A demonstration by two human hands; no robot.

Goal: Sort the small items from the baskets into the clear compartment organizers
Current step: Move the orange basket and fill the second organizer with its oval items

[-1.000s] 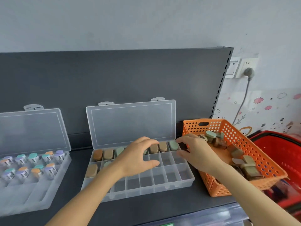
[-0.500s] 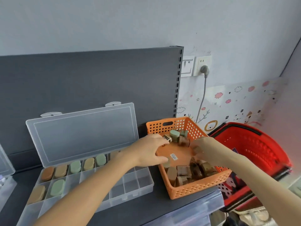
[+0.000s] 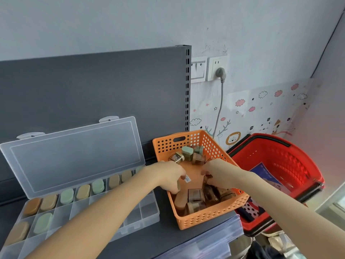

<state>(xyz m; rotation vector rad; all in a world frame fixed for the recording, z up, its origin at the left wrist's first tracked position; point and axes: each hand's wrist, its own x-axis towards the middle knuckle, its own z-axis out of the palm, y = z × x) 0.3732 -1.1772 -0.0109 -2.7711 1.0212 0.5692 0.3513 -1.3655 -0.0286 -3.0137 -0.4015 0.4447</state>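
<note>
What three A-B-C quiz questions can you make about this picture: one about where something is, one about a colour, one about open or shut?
1. Where do the left hand and right hand reach, by the orange holed plastic basket? A into it, B under it, C behind it
2. What colour is the big plastic shopping basket at the right? A blue, B red, C yellow
3. How is the lid of the clear plastic compartment organizer? A open, B shut, C taken off
Answers: 1 A, fingers of both hands dip past its rim. 2 B, its mesh walls are red. 3 A, the lid leans back with the compartments uncovered.
</note>
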